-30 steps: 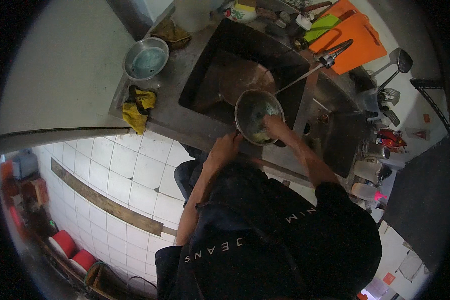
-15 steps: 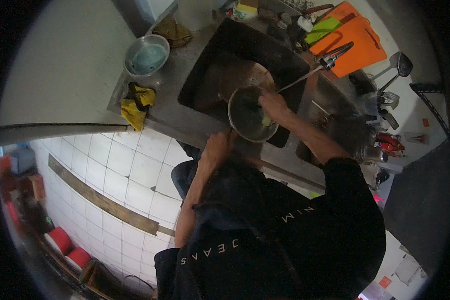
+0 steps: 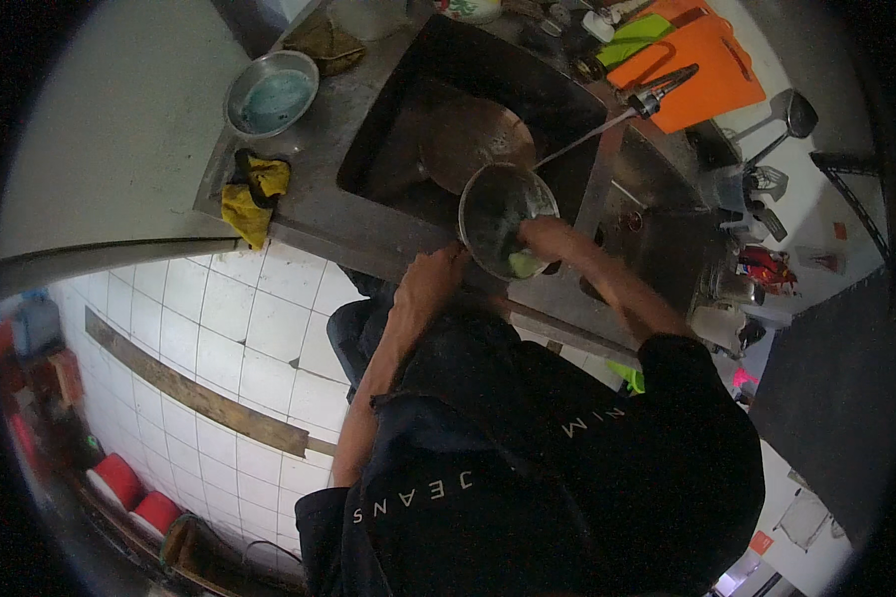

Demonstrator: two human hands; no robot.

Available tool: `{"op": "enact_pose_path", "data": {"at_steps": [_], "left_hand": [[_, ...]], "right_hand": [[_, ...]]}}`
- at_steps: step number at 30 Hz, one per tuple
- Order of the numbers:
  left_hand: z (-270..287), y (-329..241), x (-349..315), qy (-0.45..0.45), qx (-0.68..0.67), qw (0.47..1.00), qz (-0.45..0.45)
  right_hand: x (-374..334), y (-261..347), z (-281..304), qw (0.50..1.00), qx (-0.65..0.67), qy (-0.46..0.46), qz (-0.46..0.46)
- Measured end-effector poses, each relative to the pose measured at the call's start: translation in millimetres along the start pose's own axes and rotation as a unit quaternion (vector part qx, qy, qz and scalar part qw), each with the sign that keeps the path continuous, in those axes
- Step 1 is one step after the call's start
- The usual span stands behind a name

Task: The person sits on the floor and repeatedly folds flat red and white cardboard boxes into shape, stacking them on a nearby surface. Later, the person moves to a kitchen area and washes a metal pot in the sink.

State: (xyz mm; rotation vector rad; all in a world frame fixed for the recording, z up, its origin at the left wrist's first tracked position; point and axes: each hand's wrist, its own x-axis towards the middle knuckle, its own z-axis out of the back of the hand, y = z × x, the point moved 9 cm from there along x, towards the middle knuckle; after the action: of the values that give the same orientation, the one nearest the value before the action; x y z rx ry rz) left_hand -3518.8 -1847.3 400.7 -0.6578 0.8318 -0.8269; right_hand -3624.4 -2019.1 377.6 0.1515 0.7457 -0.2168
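Observation:
Over the front edge of the sink (image 3: pixel 378 149) hangs a tilted round metal pan (image 3: pixel 498 204), its wet inside facing up. My left hand (image 3: pixel 431 282) is closed at the pan's left side, apparently round a handle that the fingers hide. Inside the pan, my right hand (image 3: pixel 546 239) presses a yellow-green sponge (image 3: pixel 525 263) against the lower right wall. Its fingertips are partly hidden and blurred. Water streams from the faucet (image 3: pixel 652 101) down into the sink just behind the pan. A large round brownish pan (image 3: pixel 473 139) lies in the basin.
A metal bowl of bluish soapy water (image 3: pixel 274 99) stands on the counter at left, beside a yellow-and-black cloth (image 3: pixel 254 199) and a brown cloth (image 3: pixel 326 42). Orange cutting boards (image 3: pixel 702 75) lean behind the faucet. A ladle (image 3: pixel 798 114) and other utensils hang at right.
My right hand has moved down within the pan, toward its lower right side, with the sponge. The pan has tilted slightly. The whole view has shifted a little.

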Motion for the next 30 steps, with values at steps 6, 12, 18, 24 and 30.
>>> {"op": "enact_pose_path", "data": {"at_steps": [6,12,18,24,30], "left_hand": [[4,3,-5,0.044,0.004,0.998,0.037],[18,6,-9,0.01,0.0,1.0,0.025],[13,12,-7,0.007,0.075,0.997,-0.024],[17,19,-14,0.052,-0.039,0.996,0.062],[17,22,-17,-0.013,-0.066,0.996,0.051]], "right_hand": [[0,-50,49,0.995,0.087,-0.013,-0.057],[-10,-15,78,0.941,0.317,-0.098,0.071],[-17,58,51,0.965,0.027,-0.26,0.029],[25,6,-43,0.99,0.11,-0.07,-0.056],[19,29,-6,0.957,0.278,-0.026,-0.072]]}}
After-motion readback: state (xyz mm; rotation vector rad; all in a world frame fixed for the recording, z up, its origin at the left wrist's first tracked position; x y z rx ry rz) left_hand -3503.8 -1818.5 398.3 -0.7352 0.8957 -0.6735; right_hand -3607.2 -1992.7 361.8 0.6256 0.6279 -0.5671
